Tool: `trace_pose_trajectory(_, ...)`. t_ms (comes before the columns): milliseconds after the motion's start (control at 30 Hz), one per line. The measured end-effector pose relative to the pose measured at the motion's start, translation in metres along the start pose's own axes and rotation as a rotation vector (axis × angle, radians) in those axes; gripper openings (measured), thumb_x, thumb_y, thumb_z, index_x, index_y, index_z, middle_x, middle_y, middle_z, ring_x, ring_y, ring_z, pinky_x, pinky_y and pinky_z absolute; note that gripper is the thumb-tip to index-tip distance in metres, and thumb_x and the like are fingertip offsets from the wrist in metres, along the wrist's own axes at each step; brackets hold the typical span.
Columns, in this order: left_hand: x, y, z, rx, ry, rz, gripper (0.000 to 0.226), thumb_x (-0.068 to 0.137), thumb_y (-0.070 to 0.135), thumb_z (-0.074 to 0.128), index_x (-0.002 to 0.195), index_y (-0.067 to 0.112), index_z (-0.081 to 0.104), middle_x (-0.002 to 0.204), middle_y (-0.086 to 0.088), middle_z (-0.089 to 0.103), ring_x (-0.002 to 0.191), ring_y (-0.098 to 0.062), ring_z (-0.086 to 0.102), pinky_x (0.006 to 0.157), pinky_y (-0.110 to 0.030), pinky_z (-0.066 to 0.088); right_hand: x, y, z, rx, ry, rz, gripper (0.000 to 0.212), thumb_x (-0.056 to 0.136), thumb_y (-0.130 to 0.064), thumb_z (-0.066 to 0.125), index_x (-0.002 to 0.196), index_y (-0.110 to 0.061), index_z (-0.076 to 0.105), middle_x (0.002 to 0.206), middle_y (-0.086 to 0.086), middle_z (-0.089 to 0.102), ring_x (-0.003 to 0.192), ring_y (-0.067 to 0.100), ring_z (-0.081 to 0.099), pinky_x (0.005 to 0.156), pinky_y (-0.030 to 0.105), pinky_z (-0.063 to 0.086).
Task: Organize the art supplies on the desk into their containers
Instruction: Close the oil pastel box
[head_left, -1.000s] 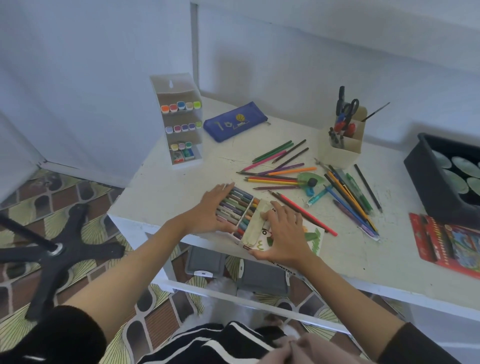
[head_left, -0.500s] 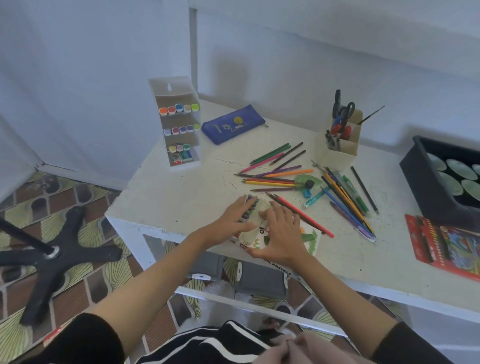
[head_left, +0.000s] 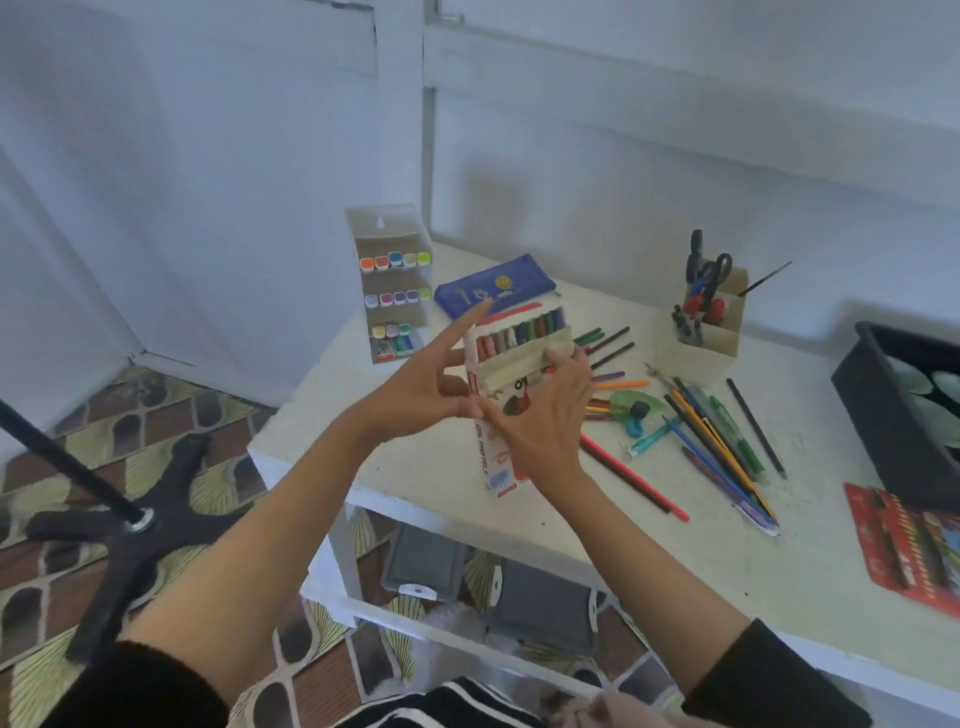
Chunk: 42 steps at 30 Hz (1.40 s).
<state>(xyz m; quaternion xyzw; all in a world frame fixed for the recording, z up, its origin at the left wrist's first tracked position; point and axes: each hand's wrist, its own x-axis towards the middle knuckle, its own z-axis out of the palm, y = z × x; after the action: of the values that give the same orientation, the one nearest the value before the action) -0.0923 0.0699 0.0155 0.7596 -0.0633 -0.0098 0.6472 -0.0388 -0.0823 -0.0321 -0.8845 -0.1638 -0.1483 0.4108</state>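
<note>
A black star-shaped chair base (head_left: 140, 519) lies on the floor (head_left: 218, 415) to the left of the desk (head_left: 675, 561), with its dark pole (head_left: 62, 457) slanting up and away towards the left edge of the view. The floor is tiled in a pattern of brown arched shapes and yellow-green fans, and behind it all stands a plain white wall (head_left: 649, 130) with a panelled section on the left. Under the desk, on a low white shelf (head_left: 395, 618), two grey boxes (head_left: 423, 564) with white clasps sit side by side.
</note>
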Motion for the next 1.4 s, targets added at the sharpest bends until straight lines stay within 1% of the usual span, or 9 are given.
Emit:
trace_pose_trajectory(200,-0.006,0.018,-0.028,0.201,0.006,0.059,0.061,0.088,-0.01,0.054,0.13,0.034,0.045,0.127,0.012,0.048,0.101,-0.007,0.061,0.067,-0.023,0.056,0.0,-0.003,0.008,0.164,0.077,-0.14,0.059,0.082,-0.039,0.063,0.126,-0.02,0.028,0.134,0.021,0.034,0.124,0.022,0.029,0.101,0.003,0.015)
trace_pose_trajectory(333,-0.011,0.015,-0.035,0.294,0.045,0.069,0.057,0.09,-0.007,0.053,0.124,0.038,0.05,0.131,0.01,0.048,0.107,-0.009,0.057,0.071,-0.029,0.059,0.005,-0.001,-0.005,0.104,0.009,-0.223,0.059,0.083,-0.011,0.068,0.132,-0.028,0.039,0.129,0.016,0.038,0.117,0.029,0.045,0.095,0.032,0.049)
trace_pose_trajectory(500,-0.015,0.0,-0.029,0.325,0.207,0.085,0.044,0.089,0.007,0.06,0.114,0.043,0.053,0.118,0.017,0.056,0.1,-0.012,0.06,0.076,-0.024,0.057,0.017,0.006,-0.014,0.158,-0.084,-0.312,0.036,0.085,-0.015,0.066,0.119,-0.022,0.057,0.134,0.012,0.039,0.121,0.028,0.045,0.091,0.044,0.052)
trace_pose_trajectory(667,-0.022,-0.02,-0.015,0.224,0.464,0.119,0.031,0.091,0.012,0.059,0.105,0.04,0.061,0.11,0.019,0.062,0.092,-0.004,0.063,0.072,-0.014,0.053,0.017,-0.006,-0.012,0.325,-0.128,-0.287,0.023,0.084,-0.01,0.067,0.107,-0.011,0.064,0.13,0.011,0.048,0.112,0.013,0.049,0.085,0.011,0.049)
trace_pose_trajectory(733,-0.024,-0.023,-0.009,0.217,0.509,0.131,0.031,0.092,0.01,0.057,0.102,0.038,0.062,0.11,0.019,0.062,0.094,-0.003,0.062,0.073,-0.012,0.052,0.016,-0.008,-0.013,0.364,-0.122,-0.27,0.02,0.083,-0.009,0.068,0.103,-0.008,0.066,0.127,0.013,0.049,0.107,0.014,0.053,0.081,0.011,0.05)
trace_pose_trajectory(933,-0.027,-0.013,0.005,0.05,0.559,0.085,0.016,0.093,0.021,0.056,0.097,0.035,0.062,0.094,0.019,0.067,0.079,0.004,0.067,0.062,-0.012,0.051,0.024,-0.018,-0.022,0.369,-0.164,-0.166,0.013,0.088,-0.021,0.062,0.09,-0.008,0.065,0.12,0.007,0.052,0.1,0.019,0.06,0.076,0.029,0.057)
trace_pose_trajectory(1167,-0.025,-0.009,0.012,-0.008,0.667,0.139,0.017,0.093,0.021,0.055,0.105,0.033,0.051,0.097,0.023,0.064,0.08,-0.002,0.069,0.065,-0.022,0.057,0.039,-0.024,-0.022,0.275,-0.073,-0.317,0.008,0.086,-0.015,0.065,0.092,-0.009,0.063,0.105,0.006,0.057,0.091,0.006,0.053,0.072,0.0,0.041)
trace_pose_trajectory(1267,-0.024,-0.01,0.013,0.008,0.671,0.157,0.018,0.094,0.018,0.054,0.104,0.031,0.046,0.098,0.031,0.06,0.084,-0.009,0.069,0.068,-0.028,0.059,0.041,-0.023,-0.022,0.248,-0.092,-0.324,0.009,0.086,-0.014,0.066,0.088,-0.005,0.065,0.1,0.007,0.058,0.087,0.011,0.054,0.07,-0.001,0.039)
trace_pose_trajectory(1400,-0.022,-0.015,0.009,0.136,0.677,0.161,0.01,0.096,0.021,0.051,0.094,0.03,0.055,0.103,0.011,0.061,0.089,-0.014,0.066,0.071,-0.024,0.058,0.041,-0.019,-0.019,0.217,-0.11,-0.376,0.014,0.084,-0.017,0.067,0.087,-0.003,0.066,0.105,0.009,0.058,0.089,0.011,0.055,0.07,0.009,0.047)
